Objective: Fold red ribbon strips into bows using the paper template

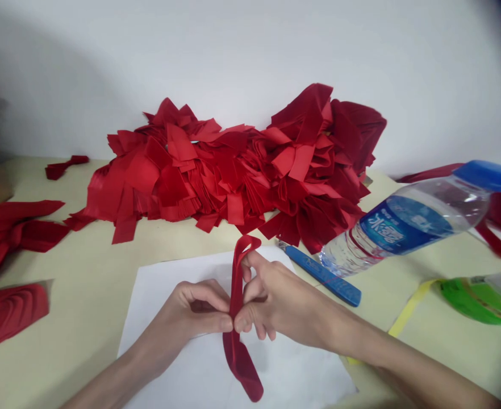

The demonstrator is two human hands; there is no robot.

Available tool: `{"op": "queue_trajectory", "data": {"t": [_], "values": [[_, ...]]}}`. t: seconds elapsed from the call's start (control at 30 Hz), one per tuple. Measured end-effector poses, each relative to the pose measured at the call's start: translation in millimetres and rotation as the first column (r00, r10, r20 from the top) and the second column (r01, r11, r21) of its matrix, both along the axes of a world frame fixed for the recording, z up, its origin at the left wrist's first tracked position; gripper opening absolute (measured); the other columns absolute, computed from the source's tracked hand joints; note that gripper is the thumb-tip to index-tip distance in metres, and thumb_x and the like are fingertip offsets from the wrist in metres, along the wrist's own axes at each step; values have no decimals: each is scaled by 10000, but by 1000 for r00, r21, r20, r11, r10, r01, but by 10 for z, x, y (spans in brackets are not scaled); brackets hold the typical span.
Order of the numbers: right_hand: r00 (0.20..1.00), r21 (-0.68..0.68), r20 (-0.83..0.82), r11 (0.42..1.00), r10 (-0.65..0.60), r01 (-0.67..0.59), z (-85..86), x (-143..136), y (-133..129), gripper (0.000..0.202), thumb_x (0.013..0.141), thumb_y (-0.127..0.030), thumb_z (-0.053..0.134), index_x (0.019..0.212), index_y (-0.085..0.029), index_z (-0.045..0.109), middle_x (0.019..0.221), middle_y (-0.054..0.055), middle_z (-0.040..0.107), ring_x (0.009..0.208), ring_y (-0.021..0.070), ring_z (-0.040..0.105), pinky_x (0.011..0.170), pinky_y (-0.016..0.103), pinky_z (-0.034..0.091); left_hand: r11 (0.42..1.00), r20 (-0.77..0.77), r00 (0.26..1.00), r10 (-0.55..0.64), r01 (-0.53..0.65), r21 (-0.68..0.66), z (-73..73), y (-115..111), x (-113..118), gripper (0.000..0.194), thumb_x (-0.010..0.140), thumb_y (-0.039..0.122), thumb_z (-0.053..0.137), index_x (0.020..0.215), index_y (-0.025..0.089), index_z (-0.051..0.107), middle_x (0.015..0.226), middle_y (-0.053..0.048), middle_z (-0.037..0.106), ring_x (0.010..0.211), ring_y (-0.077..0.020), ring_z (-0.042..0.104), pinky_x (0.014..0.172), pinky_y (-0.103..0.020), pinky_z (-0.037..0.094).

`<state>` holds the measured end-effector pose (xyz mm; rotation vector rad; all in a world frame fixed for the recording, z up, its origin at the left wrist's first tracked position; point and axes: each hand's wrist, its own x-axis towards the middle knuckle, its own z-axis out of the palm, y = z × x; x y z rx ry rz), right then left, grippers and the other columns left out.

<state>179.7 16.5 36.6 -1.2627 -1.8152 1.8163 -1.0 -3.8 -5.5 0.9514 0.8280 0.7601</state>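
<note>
Both hands meet over a white sheet of paper [169,284] that lies on the worktop [88,267]. Between them stands a red ribbon strip [236,284], folded into a narrow loop. The left hand [195,312] is closed, its thumb and forefinger pinching the strip from the left at about mid-height. The right hand [271,301] is closed too, pinching the same spot from the right, its fingertips almost touching those of the left hand; its upper fingers also press on the strip higher up, just below the fold. The loop's folded top rises above the right hand's knuckles, and the lower end hangs below both hands and curls onto the paper, towards the person.

Beyond the hands, against the wall, sits a big pile of red ribbon pieces [233,165]. Just right of the right hand, a blue utility knife [322,275] lies at a slant along the paper's edge. Further right a clear water bottle [408,224] with a blue cap lies tilted, and past it a green roll of tape [480,298] trails a yellow tail. Well left of the left hand lie more red pieces [7,233].
</note>
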Motion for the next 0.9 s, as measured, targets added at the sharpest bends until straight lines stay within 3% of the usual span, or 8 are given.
{"op": "queue_trajectory", "data": {"t": [0.2, 0.4, 0.53, 0.63, 0.73, 0.8, 0.9], "values": [[1000, -3, 26, 1000, 14, -14, -54, -6, -13, 326, 678, -119, 570, 871, -209, 323, 580, -56, 603, 416, 71, 489, 346, 140, 346, 1000, 64, 998, -3, 4, -13, 21, -26, 11, 68, 640, 169, 745, 627, 177, 679, 717, -17, 598, 701, -202, 596, 671, -340, 448], [1000, 24, -27, 1000, 14, -13, -7, -20, 20, 299, 712, -155, 571, 848, -221, 313, 586, -62, 598, 438, 80, 492, 364, 153, 360, 997, 103, 994, -42, 49, -66, 54, -18, 40, 127, 775, 213, 625, 681, 152, 686, 699, -27, 604, 731, -163, 535, 753, -304, 394], [999, 138, -23, 990, 24, -21, 80, 24, 75, 176, 766, -184, 561, 884, -196, 431, 649, -34, 616, 484, 76, 500, 416, 166, 384, 975, 165, 986, 34, 4, -224, -5, 15, 31, 118, 791, 239, 615, 748, 153, 683, 643, 1, 555, 630, -112, 461, 648, -241, 361], [999, 274, 50, 961, 10, -23, 144, 91, 99, 71, 814, -216, 539, 861, -175, 573, 648, -26, 594, 520, 68, 483, 459, 171, 378, 967, 215, 976, 46, 11, -256, -85, 39, 3, 156, 794, 264, 616, 748, 127, 675, 633, 4, 504, 577, -87, 398, 562, -218, 311], [989, 412, 147, 909, 7, -68, 180, 141, 101, 144, 836, -218, 507, 785, -186, 638, 611, -39, 546, 530, 65, 435, 467, 181, 333, 962, 268, 962, 61, 15, -274, -137, 49, -22, 133, 785, 256, 625, 772, 133, 674, 678, -12, 520, 608, -96, 422, 577, -222, 319], [986, 447, 164, 890, 16, -89, 182, 152, 99, 175, 837, -205, 489, 751, -184, 640, 604, -44, 528, 526, 63, 404, 468, 187, 314, 960, 302, 951, 63, 25, -280, -147, 46, -29, 131, 780, 261, 632, 790, 137, 673, 704, -23, 537, 636, -107, 444, 599, -227, 334], [989, 416, 144, 906, 26, -84, 171, 146, 108, 163, 823, -193, 489, 756, -172, 636, 603, -42, 526, 521, 61, 401, 461, 188, 307, 965, 360, 931, 56, 42, -259, -150, 30, -20, 152, 774, 281, 640, 809, 136, 668, 726, -28, 546, 679, -123, 468, 659, -243, 360]]}}
